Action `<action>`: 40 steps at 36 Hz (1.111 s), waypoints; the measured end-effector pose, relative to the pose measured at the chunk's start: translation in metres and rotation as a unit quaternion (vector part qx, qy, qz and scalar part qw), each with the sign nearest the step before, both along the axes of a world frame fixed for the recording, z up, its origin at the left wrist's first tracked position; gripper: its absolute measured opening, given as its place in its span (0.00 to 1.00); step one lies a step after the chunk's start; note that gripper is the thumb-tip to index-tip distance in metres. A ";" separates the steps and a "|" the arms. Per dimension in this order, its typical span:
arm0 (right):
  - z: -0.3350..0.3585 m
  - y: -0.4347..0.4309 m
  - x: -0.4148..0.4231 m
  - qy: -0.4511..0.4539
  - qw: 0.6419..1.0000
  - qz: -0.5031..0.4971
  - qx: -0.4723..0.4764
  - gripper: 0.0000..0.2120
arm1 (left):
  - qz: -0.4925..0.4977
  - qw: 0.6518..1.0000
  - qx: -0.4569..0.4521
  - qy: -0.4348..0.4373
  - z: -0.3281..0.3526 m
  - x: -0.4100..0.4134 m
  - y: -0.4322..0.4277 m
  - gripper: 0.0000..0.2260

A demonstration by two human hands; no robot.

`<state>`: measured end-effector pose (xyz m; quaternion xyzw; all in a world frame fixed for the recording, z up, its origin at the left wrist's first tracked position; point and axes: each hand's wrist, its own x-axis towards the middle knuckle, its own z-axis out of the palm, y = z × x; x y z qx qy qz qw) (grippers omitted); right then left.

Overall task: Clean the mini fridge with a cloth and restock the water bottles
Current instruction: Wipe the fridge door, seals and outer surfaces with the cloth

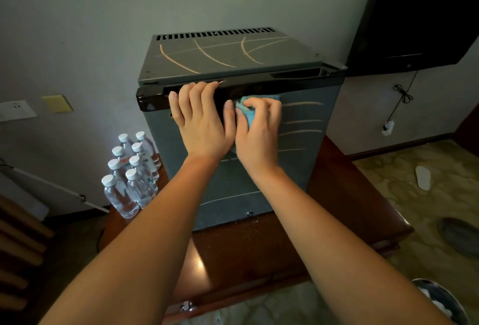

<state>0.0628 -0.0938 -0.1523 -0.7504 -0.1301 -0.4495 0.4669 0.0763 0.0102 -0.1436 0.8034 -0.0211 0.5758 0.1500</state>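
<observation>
- Our left hand (202,122) lies flat, fingers extended over the dark top edge of the mini fridge (298,174), gripping nothing; we brace the door with it
- Our right hand (256,140) bunches the blue cloth (251,117) tight against the door front; we should press firmly and sweep right across the tan streaks (303,118)
- The water bottles (132,169) stand just left of the fridge, not yet restocked

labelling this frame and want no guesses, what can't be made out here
- Head view: mini fridge interior, behind its shut door.
- Head view: most of the cloth, under the gripping right hand.
- Head view: labels on the water bottles, too small, blurred.
- Head view: rounded object lower right, cut by the edge.
</observation>
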 end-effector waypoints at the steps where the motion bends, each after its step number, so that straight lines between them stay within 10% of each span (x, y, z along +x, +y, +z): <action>1: 0.000 -0.002 0.001 -0.001 1.000 -0.001 -0.004 0.09 | 0.000 1.000 0.002 -0.001 0.000 0.000 0.000 0.18; 10: -0.007 -0.047 0.011 0.040 0.993 -0.046 0.097 0.09 | -0.010 0.999 0.006 0.033 -0.001 -0.003 -0.014 0.23; 18: -0.012 -0.047 0.009 -0.014 0.999 -0.030 -0.012 0.10 | -0.042 0.999 0.035 -0.004 0.004 0.006 -0.030 0.17; 32: 0.006 -0.106 0.026 0.089 0.965 -0.111 0.218 0.11 | -0.013 0.999 0.019 -0.032 0.000 0.013 -0.034 0.18; 40: -0.022 -0.077 0.011 0.060 0.997 -0.038 0.034 0.09 | -0.013 0.999 0.030 -0.043 -0.003 0.016 -0.031 0.18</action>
